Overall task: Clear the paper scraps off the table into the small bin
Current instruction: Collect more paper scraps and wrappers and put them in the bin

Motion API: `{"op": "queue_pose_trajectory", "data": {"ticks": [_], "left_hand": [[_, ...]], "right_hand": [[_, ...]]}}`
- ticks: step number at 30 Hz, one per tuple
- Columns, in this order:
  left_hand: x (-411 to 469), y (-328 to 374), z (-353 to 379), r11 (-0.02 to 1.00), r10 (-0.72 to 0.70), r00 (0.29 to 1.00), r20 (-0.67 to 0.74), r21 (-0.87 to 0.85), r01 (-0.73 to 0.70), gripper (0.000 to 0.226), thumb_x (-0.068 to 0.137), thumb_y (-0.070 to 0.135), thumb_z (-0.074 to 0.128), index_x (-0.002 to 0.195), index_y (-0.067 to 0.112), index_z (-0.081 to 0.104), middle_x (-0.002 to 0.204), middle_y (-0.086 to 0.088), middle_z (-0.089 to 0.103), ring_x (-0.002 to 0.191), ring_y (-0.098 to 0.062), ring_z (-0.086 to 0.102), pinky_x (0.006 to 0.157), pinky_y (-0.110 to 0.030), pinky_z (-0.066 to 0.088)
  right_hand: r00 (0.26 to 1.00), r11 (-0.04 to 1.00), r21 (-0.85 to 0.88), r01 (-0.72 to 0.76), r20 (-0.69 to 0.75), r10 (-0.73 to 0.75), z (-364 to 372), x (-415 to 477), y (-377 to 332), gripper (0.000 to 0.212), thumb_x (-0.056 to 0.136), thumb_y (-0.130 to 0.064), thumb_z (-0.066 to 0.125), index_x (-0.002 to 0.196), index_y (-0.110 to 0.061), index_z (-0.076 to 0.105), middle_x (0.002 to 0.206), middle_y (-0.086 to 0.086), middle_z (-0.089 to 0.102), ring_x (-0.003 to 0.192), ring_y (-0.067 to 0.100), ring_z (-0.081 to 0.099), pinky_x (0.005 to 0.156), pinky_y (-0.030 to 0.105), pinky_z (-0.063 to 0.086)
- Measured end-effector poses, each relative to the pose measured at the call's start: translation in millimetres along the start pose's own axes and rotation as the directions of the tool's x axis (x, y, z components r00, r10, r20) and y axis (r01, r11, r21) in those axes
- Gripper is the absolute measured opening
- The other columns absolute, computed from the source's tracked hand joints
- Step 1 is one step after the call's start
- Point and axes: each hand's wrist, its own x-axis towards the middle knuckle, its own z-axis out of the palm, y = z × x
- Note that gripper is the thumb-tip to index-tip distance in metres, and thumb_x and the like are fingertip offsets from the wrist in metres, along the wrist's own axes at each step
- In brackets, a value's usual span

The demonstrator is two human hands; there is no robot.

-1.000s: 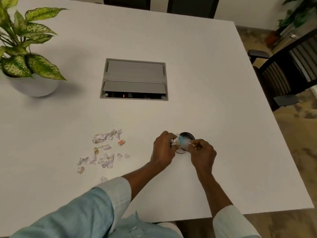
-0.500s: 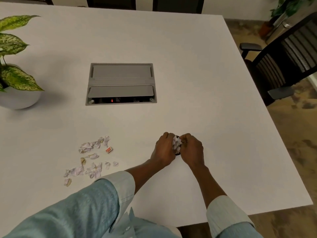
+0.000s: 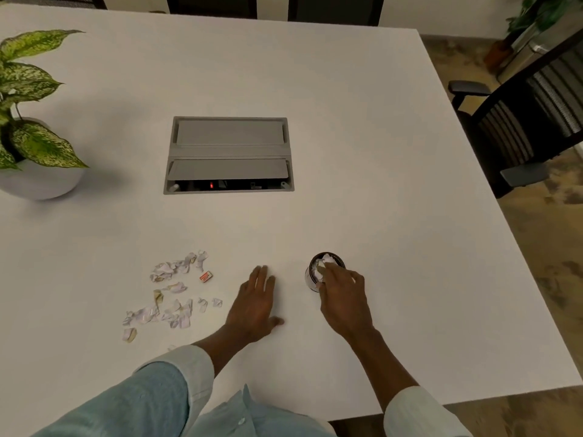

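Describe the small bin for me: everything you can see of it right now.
The small bin is a little round, dark-rimmed cup with a paler, shiny-looking wall, standing upright on the white table. It is packed to the rim with crumpled white paper scraps. The right hand lays its fingertips over the near side of the mouth, on the scraps.

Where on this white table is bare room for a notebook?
Free: the wide stretch right of the grey recessed cable box; also between that box and the white plant pot. Crowded: the near middle, with torn paper scraps, the left hand, and the right hand at the small round black bin.
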Motion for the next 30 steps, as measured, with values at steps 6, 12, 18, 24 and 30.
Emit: {"op": "queue_pose_trajectory", "data": {"ticks": [6,12,18,24,30], "left_hand": [[-15.2,-25.0,26.5,0.994,-0.050,0.987,0.153,0.103,0.034,0.145,0.075,0.064,0.081,0.159,0.005,-0.021,0.160,-0.020,-0.044,0.149,-0.040,-0.038,0.129,-0.063,0.002],[-10.5,-19.6,26.9,0.989,-0.080,0.981,0.175,0.139,0.056,0.145,0.076,0.058,0.084,0.159,0.004,-0.021,0.160,-0.023,-0.043,0.149,-0.042,-0.038,0.127,-0.065,0.003],[-14.2,-25.5,18.7,0.992,-0.057,0.979,0.196,0.118,0.035,0.137,0.081,0.048,0.084,0.161,0.006,-0.019,0.163,-0.019,-0.040,0.152,-0.039,-0.034,0.129,-0.061,0.004],[-18.1,-37.0,-1.5,1.000,0.010,0.990,0.138,0.020,-0.013,0.086,0.097,0.035,0.070,0.159,0.001,0.021,0.173,-0.019,0.002,0.161,-0.035,0.004,0.130,-0.044,0.018],[-65.1,-65.8,4.1,0.995,-0.059,0.984,-0.170,-0.089,0.045,0.047,0.095,0.032,0.069,0.133,0.007,0.057,0.137,-0.010,0.055,0.124,-0.032,0.052,0.100,-0.041,0.049]], "right_hand": [[0.942,0.991,-0.101,-0.082,0.316,0.111,24.6,-0.1,3.9,0.070,0.101,-0.067,0.017,0.159,-0.027,0.019,0.169,0.001,0.016,0.157,0.017,0.011,0.123,0.063,-0.003],[0.921,0.983,-0.165,-0.078,0.365,0.134,27.3,18.5,0.1,0.079,0.097,-0.074,0.013,0.156,-0.024,0.029,0.166,0.002,0.028,0.156,0.018,0.018,0.121,0.067,-0.002],[0.925,0.980,-0.178,-0.089,0.351,0.148,21.5,26.3,-5.5,0.071,0.100,-0.068,0.019,0.149,-0.022,0.041,0.158,0.000,0.043,0.149,0.017,0.034,0.122,0.064,0.006],[0.993,0.990,-0.078,-0.115,-0.007,0.115,13.9,17.7,-16.6,0.032,0.100,-0.041,0.048,0.112,-0.017,0.066,0.120,0.000,0.069,0.120,0.024,0.060,0.110,0.048,0.036],[0.982,0.990,0.112,0.089,-0.178,-0.068,18.7,4.6,-64.8,0.013,0.092,-0.024,0.066,0.103,-0.017,0.064,0.107,0.000,0.062,0.105,0.023,0.059,0.077,0.040,0.057]]}}
